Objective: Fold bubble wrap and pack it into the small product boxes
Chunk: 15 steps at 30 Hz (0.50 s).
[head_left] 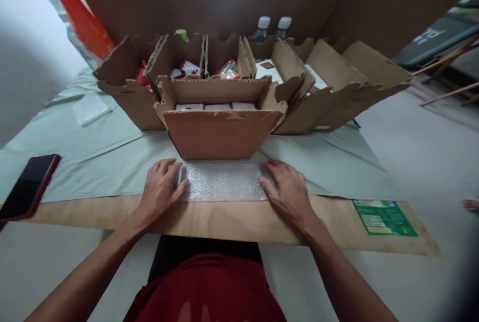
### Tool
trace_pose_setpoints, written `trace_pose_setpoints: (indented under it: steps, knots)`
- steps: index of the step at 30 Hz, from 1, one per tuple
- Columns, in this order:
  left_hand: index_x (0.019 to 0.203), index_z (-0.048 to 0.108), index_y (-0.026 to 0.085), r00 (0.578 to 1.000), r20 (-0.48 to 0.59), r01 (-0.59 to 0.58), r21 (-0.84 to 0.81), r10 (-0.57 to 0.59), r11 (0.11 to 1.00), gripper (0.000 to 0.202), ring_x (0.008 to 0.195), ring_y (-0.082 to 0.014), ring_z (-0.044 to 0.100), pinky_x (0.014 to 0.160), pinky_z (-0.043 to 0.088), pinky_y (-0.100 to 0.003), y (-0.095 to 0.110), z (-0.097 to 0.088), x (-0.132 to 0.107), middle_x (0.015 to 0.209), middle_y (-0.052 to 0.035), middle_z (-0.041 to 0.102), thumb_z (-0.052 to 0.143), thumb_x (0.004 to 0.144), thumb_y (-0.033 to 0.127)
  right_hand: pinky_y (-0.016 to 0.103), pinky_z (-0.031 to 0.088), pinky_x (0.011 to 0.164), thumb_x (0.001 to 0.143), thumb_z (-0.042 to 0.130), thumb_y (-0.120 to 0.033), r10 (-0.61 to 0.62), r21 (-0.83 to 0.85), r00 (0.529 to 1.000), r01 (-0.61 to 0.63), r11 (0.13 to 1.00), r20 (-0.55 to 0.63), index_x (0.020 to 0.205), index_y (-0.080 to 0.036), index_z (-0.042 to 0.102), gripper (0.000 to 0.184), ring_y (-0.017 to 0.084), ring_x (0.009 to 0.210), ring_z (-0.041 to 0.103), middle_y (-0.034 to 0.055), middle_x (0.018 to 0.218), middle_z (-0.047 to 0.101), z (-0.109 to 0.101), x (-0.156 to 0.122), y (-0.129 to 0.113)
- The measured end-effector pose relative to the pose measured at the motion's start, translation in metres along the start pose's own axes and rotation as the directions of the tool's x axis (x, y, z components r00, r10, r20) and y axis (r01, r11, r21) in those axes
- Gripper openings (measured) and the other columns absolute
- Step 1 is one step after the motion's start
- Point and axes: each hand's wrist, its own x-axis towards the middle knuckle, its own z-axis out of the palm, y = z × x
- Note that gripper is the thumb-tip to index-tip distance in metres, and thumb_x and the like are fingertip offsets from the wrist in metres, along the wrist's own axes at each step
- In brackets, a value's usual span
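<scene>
A flat piece of bubble wrap [224,181] lies at the table's front edge, between my two hands. My left hand [161,184] is at its left end, fingers curved and thumb apart, the thumb tip touching the wrap's edge. At the right end, my right hand [286,187] rests the same way, thumb and fingers spread around the border. Neither hand grips anything. Just behind the wrap stands a small open cardboard box [217,135] with several white and purple packs [218,107] inside.
A row of open cardboard bins [329,97] with packets and boxes stands behind. Two capped bottles [263,27] rise at the back. A phone [28,184] lies at left, near a clear plastic bag [91,109]. A green printed sheet [385,217] is at the front right.
</scene>
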Motion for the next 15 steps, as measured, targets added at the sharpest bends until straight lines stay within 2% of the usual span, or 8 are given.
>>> trace_pose_setpoints:
  steps: [2,4,7,9,11,12,13,15]
  knots:
    - [0.111,0.069,0.016,0.997,0.014,0.071,0.033,-0.071,0.997,0.03,0.118,-0.0382,0.057,0.102,0.048,-0.058,0.002,0.002,0.002,0.127,-0.0189,0.065,0.065,0.088,0.036,0.053,0.047,0.097,0.096,0.052,-0.041,0.004,0.031,1.0,-0.004,0.999,0.012,0.113,-0.015,0.07,0.036,0.037,0.12,0.063,0.0196,0.131,0.069,0.013,0.007,-0.014]
    - [0.095,0.069,0.017,0.994,0.018,0.11,-0.024,-0.11,0.994,0.017,0.119,-0.0376,0.057,0.103,0.048,-0.057,0.008,0.004,0.003,0.125,-0.0181,0.066,0.065,0.085,0.03,0.052,0.047,0.096,0.095,0.052,-0.036,-0.004,0.124,1.0,0.003,0.992,0.004,0.099,-0.018,0.07,0.026,0.036,0.118,0.064,0.0172,0.13,0.07,0.019,0.007,-0.022]
    - [0.081,0.063,0.02,0.982,-0.02,0.176,-0.234,-0.186,0.956,0.005,0.116,-0.0327,0.061,0.101,0.051,-0.051,0.021,0.004,0.001,0.12,-0.0144,0.069,0.059,0.083,0.023,0.046,0.049,0.092,0.095,0.053,-0.034,0.05,0.311,0.999,-0.044,0.949,-0.012,0.09,-0.022,0.067,0.019,0.03,0.105,0.067,0.0105,0.113,0.076,0.012,-0.003,-0.025]
    - [0.081,0.06,0.021,0.964,-0.01,0.237,-0.421,-0.265,0.876,0.005,0.105,-0.0262,0.067,0.093,0.054,-0.042,0.031,0.002,-0.004,0.107,-0.0102,0.072,0.058,0.085,0.023,0.04,0.051,0.084,0.095,0.057,-0.038,0.157,0.427,0.988,-0.138,0.894,-0.008,0.092,-0.024,0.067,0.018,0.026,0.091,0.068,0.0065,0.096,0.076,-0.001,-0.011,-0.026]
    - [0.09,0.06,0.021,0.936,0.01,0.292,-0.575,-0.351,0.764,0.006,0.089,-0.0198,0.07,0.081,0.055,-0.033,0.038,-0.003,-0.012,0.094,-0.0051,0.072,0.061,0.087,0.027,0.035,0.052,0.077,0.093,0.061,-0.041,0.263,0.551,0.965,-0.222,0.804,0.006,0.094,-0.024,0.067,0.018,0.022,0.083,0.067,0.004,0.088,0.073,-0.014,-0.016,-0.029]
    - [0.1,0.062,0.021,0.922,0.014,0.309,-0.633,-0.388,0.71,0.015,0.084,-0.0176,0.069,0.076,0.054,-0.029,0.041,-0.004,-0.015,0.089,-0.0026,0.071,0.063,0.087,0.028,0.034,0.053,0.076,0.092,0.063,-0.042,0.299,0.622,0.954,-0.247,0.743,0.021,0.096,-0.024,0.066,0.019,0.021,0.082,0.067,0.0036,0.089,0.073,-0.018,-0.016,-0.031]
    - [0.116,0.061,0.021,0.91,0.018,0.315,-0.68,-0.415,0.662,0.03,0.08,-0.0161,0.069,0.073,0.053,-0.027,0.043,-0.006,-0.019,0.086,-0.0006,0.07,0.065,0.087,0.029,0.032,0.054,0.075,0.091,0.065,-0.043,0.323,0.693,0.945,-0.263,0.672,0.046,0.101,-0.024,0.066,0.021,0.02,0.082,0.068,0.0036,0.091,0.073,-0.021,-0.017,-0.034]
    - [0.147,0.044,0.021,0.901,0.055,0.327,-0.74,-0.431,0.588,0.065,0.074,-0.0137,0.066,0.069,0.051,-0.025,0.043,-0.007,-0.024,0.081,0.0026,0.067,0.067,0.087,0.03,0.031,0.055,0.073,0.088,0.07,-0.044,0.338,0.797,0.932,-0.303,0.522,0.132,0.119,-0.024,0.062,0.038,0.018,0.082,0.068,0.0035,0.095,0.072,-0.021,-0.016,-0.036]
